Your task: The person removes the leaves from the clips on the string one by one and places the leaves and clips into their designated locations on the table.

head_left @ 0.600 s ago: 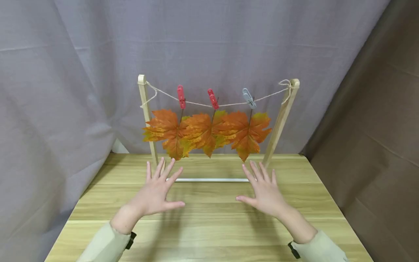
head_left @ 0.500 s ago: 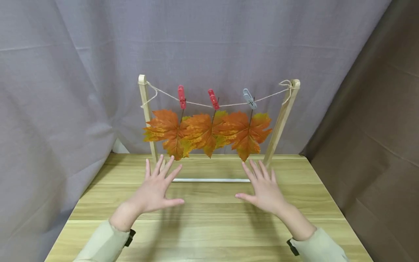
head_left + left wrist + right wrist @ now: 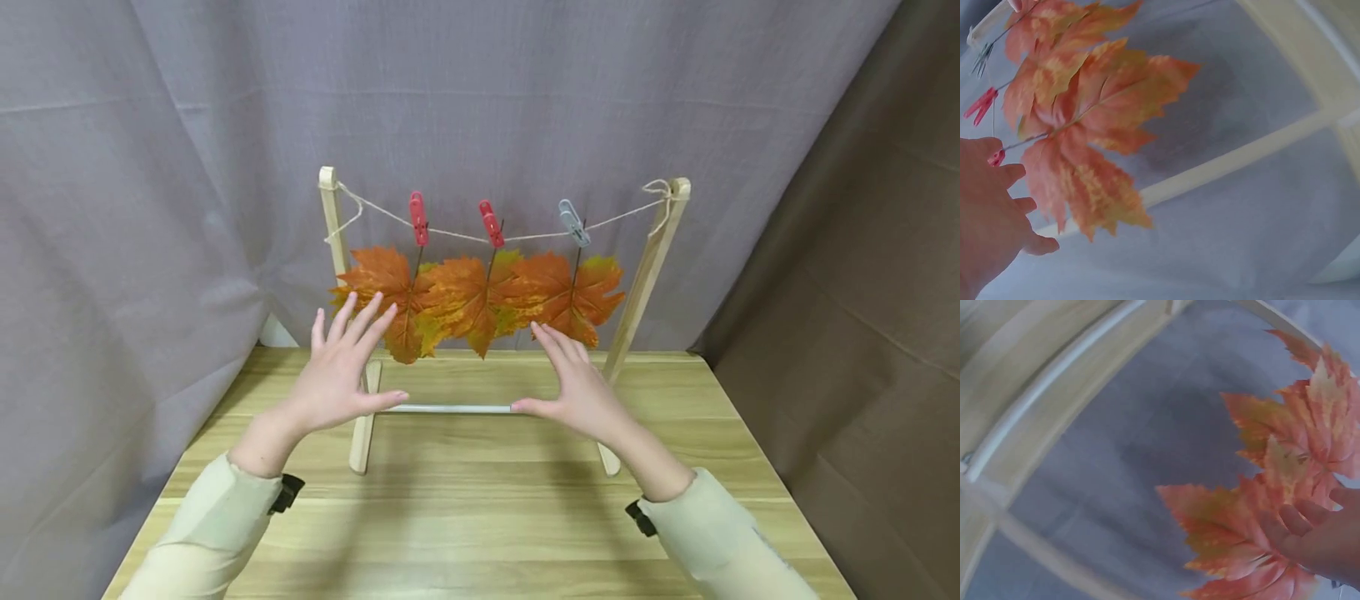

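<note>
Three orange maple leaves hang in a row: a left leaf [image 3: 405, 321], a middle leaf [image 3: 467, 296] and a right leaf [image 3: 572, 296]. Two red clothespins [image 3: 491, 223] and a pale blue clothespin [image 3: 573, 222] hold their stems to a string [image 3: 457, 236]. My left hand [image 3: 330, 383], fingers spread, is in front of the left leaf and overlaps its lower left part in the head view. Thumb apart from the fingers, my right hand [image 3: 588, 392] overlaps the right leaf's lower edge. Both hands hold nothing. In the right wrist view the fingers [image 3: 1297, 519] overlap a leaf.
A left wooden post [image 3: 332, 221] and a right wooden post [image 3: 647, 275] carry the string. Their feet stand on the wooden table [image 3: 480, 517], joined low down by a pale rod [image 3: 450, 409]. A grey curtain [image 3: 480, 100] hangs behind.
Both hands have moved up and away from the body, towards the leaves. The right hand's fingers have come closer together. The leaves hang as before.
</note>
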